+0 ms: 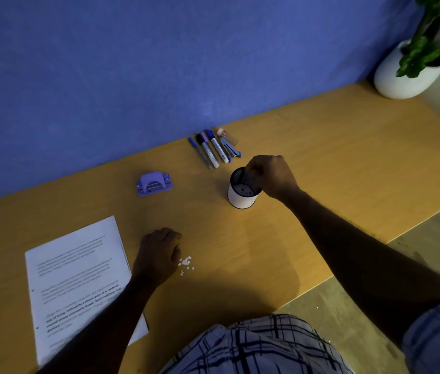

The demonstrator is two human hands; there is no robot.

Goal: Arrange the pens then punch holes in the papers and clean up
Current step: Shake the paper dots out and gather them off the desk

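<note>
My right hand (271, 175) hovers over the far rim of the black-and-white pen cup (242, 194), fingertips bunched together above its opening. Anything pinched between them is too small to see. My left hand (158, 255) rests on the desk with loosely curled fingers, just left of a small scatter of white paper bits (186, 263). A stack of printed papers (75, 273) lies to its left, partly under my forearm. The purple hole punch (154, 183) sits behind. Several pens and markers (210, 149) lie in a row by the wall, outside the cup.
A small stapler (231, 148) and a pinkish cylinder (227, 134) lie beside the pens. A white pot with a green plant (410, 74) stands at the desk's far right corner. The blue wall (159, 63) backs the wooden desk (321, 157); its front edge runs diagonally at right.
</note>
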